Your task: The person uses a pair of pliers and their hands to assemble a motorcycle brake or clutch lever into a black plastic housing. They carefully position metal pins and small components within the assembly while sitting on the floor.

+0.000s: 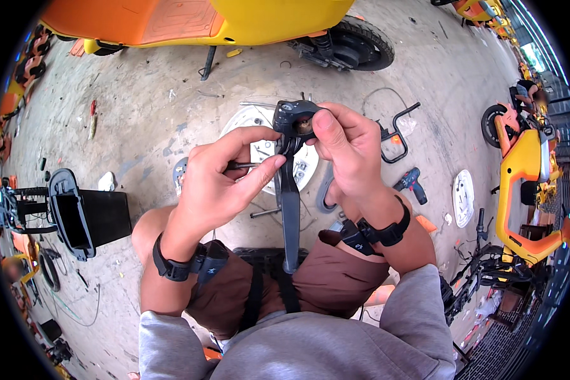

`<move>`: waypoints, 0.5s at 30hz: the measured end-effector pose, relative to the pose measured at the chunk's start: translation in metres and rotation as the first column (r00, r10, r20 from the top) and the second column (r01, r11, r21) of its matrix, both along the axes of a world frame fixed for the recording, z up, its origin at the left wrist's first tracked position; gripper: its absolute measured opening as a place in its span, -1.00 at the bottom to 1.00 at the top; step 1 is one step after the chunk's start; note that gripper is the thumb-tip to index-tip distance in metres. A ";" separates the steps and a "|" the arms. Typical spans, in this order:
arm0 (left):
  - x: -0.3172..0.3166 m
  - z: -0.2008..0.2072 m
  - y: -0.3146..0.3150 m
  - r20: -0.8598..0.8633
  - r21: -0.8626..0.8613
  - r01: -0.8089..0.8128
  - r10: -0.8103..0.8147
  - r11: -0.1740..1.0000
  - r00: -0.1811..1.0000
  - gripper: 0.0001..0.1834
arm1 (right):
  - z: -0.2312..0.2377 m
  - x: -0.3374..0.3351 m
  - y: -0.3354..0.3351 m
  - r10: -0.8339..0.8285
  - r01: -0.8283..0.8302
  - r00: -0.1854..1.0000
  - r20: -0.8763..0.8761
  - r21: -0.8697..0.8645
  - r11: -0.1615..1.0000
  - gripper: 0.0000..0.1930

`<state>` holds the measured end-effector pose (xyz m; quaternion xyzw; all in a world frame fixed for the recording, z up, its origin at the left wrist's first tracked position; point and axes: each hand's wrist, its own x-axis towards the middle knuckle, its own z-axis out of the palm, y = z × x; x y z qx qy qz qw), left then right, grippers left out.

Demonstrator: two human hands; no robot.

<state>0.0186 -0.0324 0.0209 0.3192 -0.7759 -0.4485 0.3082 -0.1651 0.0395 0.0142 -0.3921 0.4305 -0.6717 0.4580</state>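
Observation:
A black brake lever point(289, 215) hangs with its long blade down toward my lap and its ring-shaped clamp end point(286, 117) uppermost. My right hand point(349, 149) grips the clamp end, thumb on top of the ring. My left hand point(218, 174) is closed, with a thin dark rod point(242, 165) lying between the thumb and fingers; its kind is not clear. The left fingertips are at the lever's pivot, just below the clamp. Behind the lever, a round white stool top point(234, 123) carries several small metal parts and is partly hidden by my hands.
A yellow and orange scooter point(266, 22) stands on its kickstand ahead. On the floor lie a cordless drill point(411, 185), a black bent tube frame point(396, 136), a white oval panel point(463, 197) and a black bin point(92, 215). To the right stands a yellow scooter frame point(519, 190).

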 end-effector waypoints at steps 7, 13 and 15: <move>-0.002 -0.003 0.000 -0.016 -0.095 -0.010 0.009 0.995 1.000 -0.79 | 0.001 0.001 0.002 -0.001 0.001 1.000 -0.027 -0.007 1.000 -0.73; 0.001 0.000 0.000 -0.016 -0.142 0.003 -0.006 0.990 1.000 -0.81 | 0.000 -0.002 0.003 0.021 -0.021 0.994 -0.106 0.001 1.000 -0.74; 0.001 0.000 -0.001 -0.017 -0.168 0.015 -0.018 0.986 1.000 -0.83 | -0.003 0.002 0.002 -0.011 0.011 0.994 -0.106 -0.001 1.000 -0.74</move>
